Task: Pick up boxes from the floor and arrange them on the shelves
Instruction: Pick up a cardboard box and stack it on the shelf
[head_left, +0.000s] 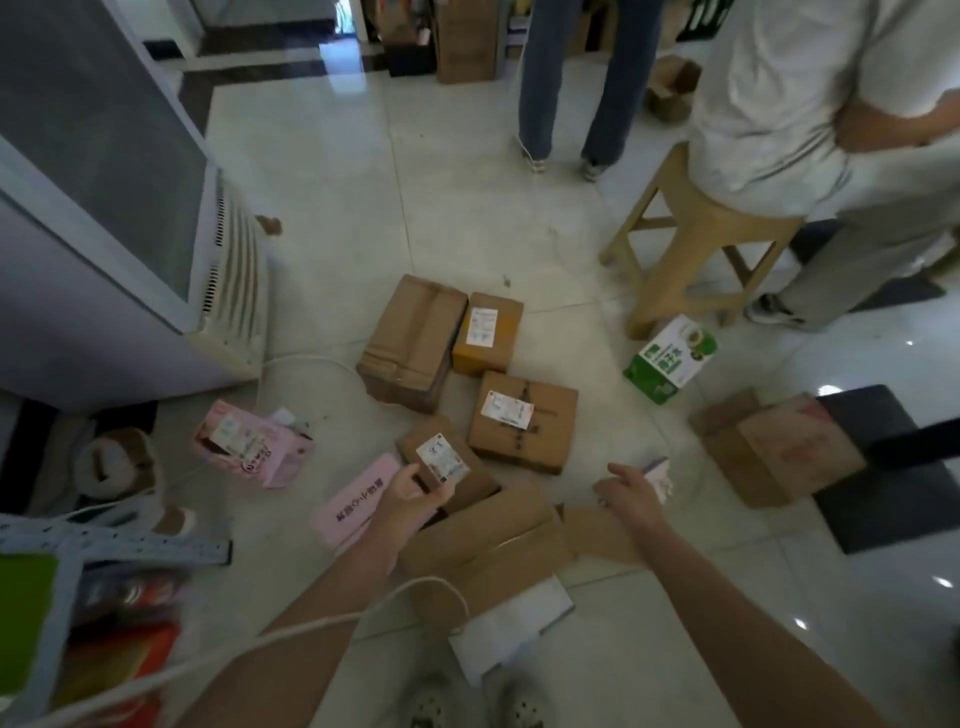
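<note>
A pale, glossy tiled floor (363, 208) fills the room, catching bright spots of light on its right side. Near its middle lies a cluster of 4 brown cardboard boxes; take the box with the white label (522, 418) as the landmark. Just beyond it sit a long taped box (410, 340) and a yellowish box (488, 332), side by side and touching. Nearer the person than the landmark, the left hand (415, 491) has its fingers closed around a small labelled box (441, 462); whether it is clear of the floor cannot be told. To the right of that, the right hand (631, 493) grasps a small pale box (660, 475). A pink box (356, 504) lies left of the left hand. Right of the landmark stand a green and white carton (670, 358) and a wooden stool (691, 244). Far left of it is a white appliance with a vent (234, 270). An opened cardboard box (483, 551) lies nearest the person's feet.
</note>
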